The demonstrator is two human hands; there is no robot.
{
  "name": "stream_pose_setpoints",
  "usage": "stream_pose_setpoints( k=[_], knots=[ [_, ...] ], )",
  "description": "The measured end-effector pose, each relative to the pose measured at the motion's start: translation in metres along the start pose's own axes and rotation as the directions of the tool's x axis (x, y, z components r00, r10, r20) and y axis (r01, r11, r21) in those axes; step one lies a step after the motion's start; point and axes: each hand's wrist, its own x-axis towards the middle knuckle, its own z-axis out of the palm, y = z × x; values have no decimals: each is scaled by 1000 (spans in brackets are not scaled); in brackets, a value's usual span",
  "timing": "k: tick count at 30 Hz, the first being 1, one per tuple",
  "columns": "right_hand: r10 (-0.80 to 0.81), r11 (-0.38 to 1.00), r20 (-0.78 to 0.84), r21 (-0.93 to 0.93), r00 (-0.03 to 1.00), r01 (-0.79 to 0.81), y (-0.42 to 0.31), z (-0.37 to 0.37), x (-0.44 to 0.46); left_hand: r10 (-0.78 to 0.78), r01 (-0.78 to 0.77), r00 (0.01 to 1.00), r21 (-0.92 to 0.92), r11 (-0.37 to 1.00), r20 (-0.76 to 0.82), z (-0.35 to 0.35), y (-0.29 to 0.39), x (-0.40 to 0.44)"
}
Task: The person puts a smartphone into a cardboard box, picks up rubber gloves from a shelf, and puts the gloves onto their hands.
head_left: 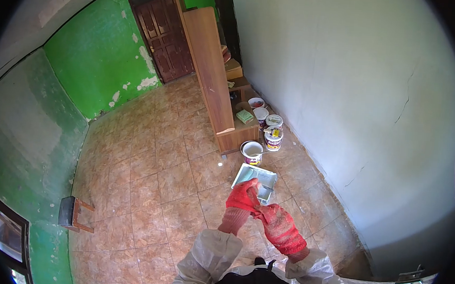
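Observation:
Both hands wear red knitted gloves and meet in front of my body, above the paint tray. My left hand (pixel 244 196) is closed with its fingers curled, and light skin tone shows near its fingertips. My right hand (pixel 282 227) reaches in from the right with its fingers pressed together against the left glove. What lies between the fingers is too small to tell. Beyond and partly behind the hands, a white paint tray (pixel 241 173) rests on the tiled floor (pixel 170 212), with a roller (pixel 265 193) in it.
An open paint bucket (pixel 252 150) stands beyond the tray. Several more buckets, one a lidded bucket (pixel 273 140), line the pale wall (pixel 347 87) beside a wooden cabinet (pixel 209 67). A small stool (pixel 75 213) stands left by the green wall (pixel 94 48). A brown door (pixel 163 37) is behind.

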Motion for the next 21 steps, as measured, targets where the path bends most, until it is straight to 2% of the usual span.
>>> stream_pose_setpoints(
  k=[1, 2, 4, 6, 7, 8, 9, 11, 12, 14, 16, 17, 18, 19, 20, 21],
  knots=[
    [2, 1000, 0, -3, 1000, -2, 2, 2, 1, -6, 6, 1000, 11, 1000, -29, 2, 7, -1],
    [1, 999, -23, -39, 1000, -2, 2, 4, 0, -153, 129, 984, -219, 967, -95, -1, 49, -5],
    [-3, 997, -45, -84, 999, -1, 4, 2, 0, -303, 219, 945, -449, 866, -123, 5, 67, -2],
    [67, 995, -60, -71, 996, -72, 2, 2, 4, -155, 60, 935, -288, 956, -319, 8, 63, 5],
    [63, 995, -59, -68, 996, -67, 0, 1, 6, -154, 58, 933, -285, 957, -324, 4, 70, 7],
    [35, 994, -127, -96, 991, -47, -4, -4, 7, 252, -210, 843, 141, 967, -476, 1, 76, 10],
    [4, 991, -193, -127, 981, -29, -5, -8, 7, 642, -369, 636, 562, 741, -428, -2, 88, 12],
    [-5, 988, -175, -150, 985, -21, -5, -11, 7, 648, -392, 652, 557, 733, -394, -8, 101, 11],
    [-26, 991, -190, -135, 981, 0, -5, -10, 6, 682, -503, 644, 480, 719, -346, -13, 120, 7],
    [-49, 993, -206, -117, 977, 25, -7, -9, 6, 719, -603, 627, 397, 692, -300, -17, 124, 8],
    [-17, 992, -108, -125, 994, 4, -13, -12, 5, 605, -553, 715, 246, 796, -350, -13, 118, 13],
    [-19, 992, -108, -125, 994, 5, -14, -10, 3, 605, -553, 715, 247, 796, -351, -10, 114, 14],
    [-7, 989, -53, -150, 999, -1, -17, -8, 2, 281, -323, 869, -38, 946, -407, -7, 119, 15],
    [7, 984, 1, -178, 1000, -7, -21, -7, 2, -73, -48, 932, -323, 945, -355, -5, 122, 15],
    [-26, 980, -46, -201, 999, 16, -29, -8, 2, -75, -47, 933, -325, 945, -351, -3, 113, 15],
    [-21, 979, -45, -201, 999, 12, -33, -7, 3, 170, -290, 922, -330, 899, -346, -3, 105, 14]
  ],
)
